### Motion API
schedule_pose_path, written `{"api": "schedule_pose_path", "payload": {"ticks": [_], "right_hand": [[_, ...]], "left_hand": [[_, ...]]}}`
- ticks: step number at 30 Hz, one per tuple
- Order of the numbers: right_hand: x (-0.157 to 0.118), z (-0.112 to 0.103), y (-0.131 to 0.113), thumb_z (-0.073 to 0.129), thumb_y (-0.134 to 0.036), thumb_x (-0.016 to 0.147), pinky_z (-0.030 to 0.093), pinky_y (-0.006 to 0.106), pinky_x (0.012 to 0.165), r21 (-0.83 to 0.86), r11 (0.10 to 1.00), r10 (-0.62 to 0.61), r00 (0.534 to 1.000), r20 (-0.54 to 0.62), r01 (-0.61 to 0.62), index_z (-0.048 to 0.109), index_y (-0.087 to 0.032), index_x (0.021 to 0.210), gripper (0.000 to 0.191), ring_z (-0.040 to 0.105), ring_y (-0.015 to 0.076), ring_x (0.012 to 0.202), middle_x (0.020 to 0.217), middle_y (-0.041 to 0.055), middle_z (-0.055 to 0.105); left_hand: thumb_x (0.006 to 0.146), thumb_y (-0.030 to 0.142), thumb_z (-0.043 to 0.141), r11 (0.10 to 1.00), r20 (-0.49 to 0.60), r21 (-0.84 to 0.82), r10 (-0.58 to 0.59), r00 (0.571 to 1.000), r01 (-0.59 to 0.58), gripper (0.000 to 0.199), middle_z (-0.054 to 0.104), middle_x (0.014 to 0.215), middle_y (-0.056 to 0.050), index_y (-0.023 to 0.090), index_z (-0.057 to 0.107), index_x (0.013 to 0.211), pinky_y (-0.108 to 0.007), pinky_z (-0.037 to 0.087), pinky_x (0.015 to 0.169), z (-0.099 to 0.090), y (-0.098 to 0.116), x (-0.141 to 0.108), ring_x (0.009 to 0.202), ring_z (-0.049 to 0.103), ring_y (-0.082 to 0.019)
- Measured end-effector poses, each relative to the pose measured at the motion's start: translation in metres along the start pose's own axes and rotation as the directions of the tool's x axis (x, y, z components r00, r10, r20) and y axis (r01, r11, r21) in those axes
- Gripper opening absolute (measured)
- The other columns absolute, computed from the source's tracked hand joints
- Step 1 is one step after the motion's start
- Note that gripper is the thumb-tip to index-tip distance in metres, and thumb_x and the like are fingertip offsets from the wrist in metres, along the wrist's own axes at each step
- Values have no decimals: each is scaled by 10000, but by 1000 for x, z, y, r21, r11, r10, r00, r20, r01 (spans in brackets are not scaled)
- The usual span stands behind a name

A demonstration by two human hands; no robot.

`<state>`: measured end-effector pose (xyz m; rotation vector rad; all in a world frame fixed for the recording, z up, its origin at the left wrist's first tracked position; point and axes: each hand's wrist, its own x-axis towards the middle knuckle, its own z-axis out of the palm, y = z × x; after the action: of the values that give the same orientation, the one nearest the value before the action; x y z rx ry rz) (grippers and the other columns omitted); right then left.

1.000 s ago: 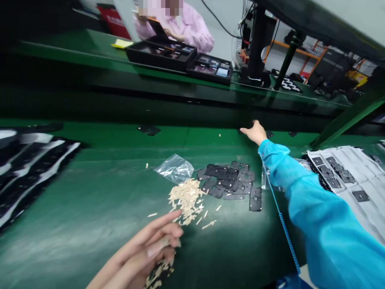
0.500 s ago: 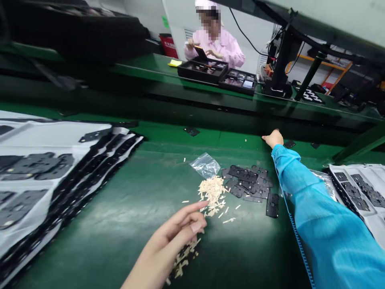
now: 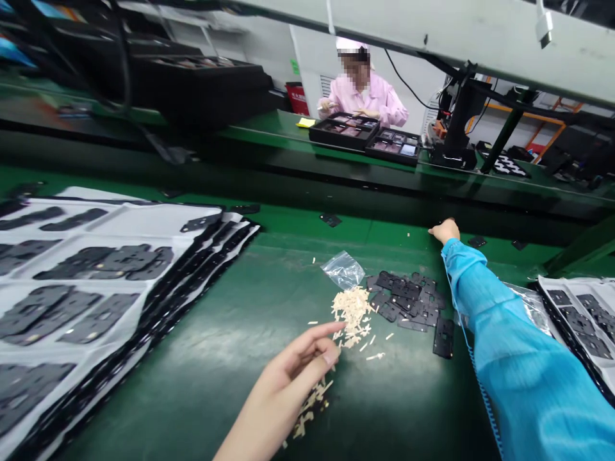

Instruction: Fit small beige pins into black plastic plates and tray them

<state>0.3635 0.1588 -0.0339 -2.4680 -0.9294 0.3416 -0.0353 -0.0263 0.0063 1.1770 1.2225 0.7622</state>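
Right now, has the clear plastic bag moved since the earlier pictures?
No, the clear plastic bag stays just behind the pile of beige strips.

Left hand (image 3: 293, 387) beside pale strips (image 3: 350, 317), right hand (image 3: 446, 230) stretched past black plates (image 3: 408, 294), material unclear

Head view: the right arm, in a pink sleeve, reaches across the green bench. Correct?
No: in the head view, the right arm's sleeve is blue, not pink. That arm does reach across the green bench.
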Motion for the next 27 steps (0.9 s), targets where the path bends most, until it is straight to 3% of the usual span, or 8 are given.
{"api": "schedule_pose_path", "payload": {"ticks": [6, 10, 13, 15, 16, 17, 22, 27], "right_hand": [[-27, -22, -3, 659, -341, 1002, 588, 462, 917, 101, 959, -265, 964, -7, 264, 616, -169, 1316, 360, 678, 251, 1089, 1298, 108, 651], [-105, -29, -1, 717, -182, 890, 556, 410, 952, 210, 805, -571, 821, 20, 555, 532, -163, 1399, 542, 696, 226, 1015, 1076, 66, 743], [-185, -35, 10, 699, -127, 841, 534, 408, 989, 336, 584, -802, 589, 97, 740, 599, -271, 1320, 510, 692, 215, 1017, 958, -6, 766], [-228, -44, 19, 599, -52, 862, 559, 441, 905, 422, 195, -980, 198, 37, 885, 582, -273, 1359, 545, 676, 247, 1006, 991, 41, 766], [-242, -49, 23, 577, -23, 860, 560, 439, 883, 426, 111, -992, 123, -1, 898, 560, -280, 1384, 584, 669, 249, 1001, 1015, 50, 764], [-252, -53, 25, 576, -14, 855, 558, 448, 880, 437, 89, -992, 119, -40, 895, 539, -281, 1405, 612, 664, 256, 1008, 1052, 64, 758], [-257, -62, 29, 674, -107, 814, 572, 397, 798, 678, 469, -846, 510, 159, 567, 428, -279, 1481, 732, 693, 249, 1004, 1193, 91, 724], [-255, -60, 28, 688, -138, 823, 512, 293, 608, 755, 604, -730, 560, 393, 257, 491, -273, 1423, 645, 658, 156, 668, 843, -14, 728]], "left_hand": [[782, 453, 771, 1000, -34, 17, -11, 999, 11, 410, 681, 813, -30, 210, 775, 1113, -283, 505, 714, -7, -4, 2, 766, 626, -206], [807, 460, 756, 1000, -43, -14, -11, 999, 11, 372, 689, 792, -45, 196, 792, 1067, -270, 495, 647, 4, 4, 6, 739, 619, -195], [857, 525, 694, 983, 111, -159, -75, 991, 92, 443, 690, 788, -67, 151, 789, 1073, -247, 472, 557, 18, 12, 9, 711, 618, -185], [812, 512, 755, 956, 305, -227, -110, 946, 185, 472, 692, 778, -62, 139, 783, 1100, -236, 463, 531, 25, 14, 11, 666, 599, -163], [775, 478, 800, 948, 364, -238, -115, 924, 211, 470, 692, 770, -51, 141, 783, 1103, -234, 463, 531, 27, 13, 12, 631, 576, -145], [746, 437, 834, 948, 381, -237, -112, 918, 214, 459, 695, 769, -41, 147, 784, 1098, -234, 462, 538, 28, 11, 11, 609, 556, -130], [770, 325, 816, 991, 119, -134, -10, 993, 26, 325, 708, 792, -31, 173, 804, 1057, -261, 457, 617, 30, 3, 0, 675, 578, -147], [803, 315, 785, 999, 64, -27, 46, 997, -44, 271, 706, 799, -31, 183, 815, 1037, -280, 458, 666, 32, 3, -5, 719, 586, -165]]}}
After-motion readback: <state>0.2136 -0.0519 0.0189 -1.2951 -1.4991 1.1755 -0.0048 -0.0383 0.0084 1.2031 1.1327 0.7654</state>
